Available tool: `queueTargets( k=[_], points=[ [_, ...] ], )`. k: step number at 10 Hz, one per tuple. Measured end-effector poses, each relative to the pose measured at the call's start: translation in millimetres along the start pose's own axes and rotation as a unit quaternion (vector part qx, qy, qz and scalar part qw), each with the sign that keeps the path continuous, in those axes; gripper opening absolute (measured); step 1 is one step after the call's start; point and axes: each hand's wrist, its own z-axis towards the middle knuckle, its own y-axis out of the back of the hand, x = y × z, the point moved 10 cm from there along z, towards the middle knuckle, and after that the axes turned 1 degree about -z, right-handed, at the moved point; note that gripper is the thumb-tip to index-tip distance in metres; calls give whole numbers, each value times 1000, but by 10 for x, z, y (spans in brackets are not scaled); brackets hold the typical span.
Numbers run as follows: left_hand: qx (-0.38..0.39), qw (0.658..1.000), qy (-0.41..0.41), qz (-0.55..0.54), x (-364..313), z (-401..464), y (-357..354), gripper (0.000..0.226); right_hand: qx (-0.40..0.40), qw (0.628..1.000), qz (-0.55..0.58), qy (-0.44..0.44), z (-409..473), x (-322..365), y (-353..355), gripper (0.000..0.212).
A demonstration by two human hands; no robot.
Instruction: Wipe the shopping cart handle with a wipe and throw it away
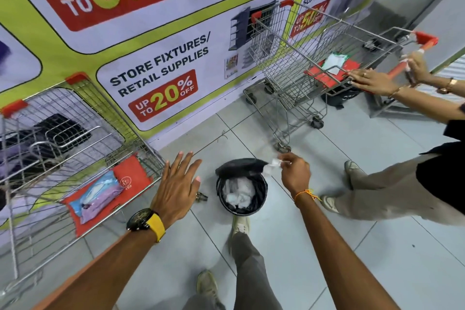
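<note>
My right hand (pixel 295 171) pinches a crumpled white wipe (pixel 273 166) just above the rim of a small black pedal bin (pixel 261 202). The bin's lid (pixel 239 166) is tipped up, and several used white wipes lie inside. My foot rests at the bin's near edge on the pedal. My left hand (pixel 177 184) hovers open, fingers spread, between the bin and a wire shopping cart (pixel 83 143) on the left. A pack of wipes (pixel 99 195) lies on that cart's red seat flap. The cart's handle is out of view.
A second shopping cart (pixel 302 63) stands at the right against the poster wall. Another person's hands (pixel 372 80) rest on its red handle (pixel 412 60), one holding a wipe; their legs stand right of the bin. Grey floor tiles lie underfoot.
</note>
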Motion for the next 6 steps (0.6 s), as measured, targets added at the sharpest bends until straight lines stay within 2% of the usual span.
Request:
queueTargets(
  k=[3, 4, 5, 6],
  points=[
    [1, 1000, 1, 11, 15, -29, -2, 54, 129, 988, -82, -11, -183, -414, -714, 31],
    [2, 1000, 1, 17, 19, -28, -3, 55, 195, 976, -96, 2, -238, -495, -968, 34],
    [-9, 1000, -6, 20, 38, -53, -13, 55, 228, 966, -116, 34, -257, -614, -1168, 47],
    [-11, 1000, -2, 14, 43, -46, 7, 55, 213, 969, -117, 40, -152, -760, -1257, 49]
  ],
)
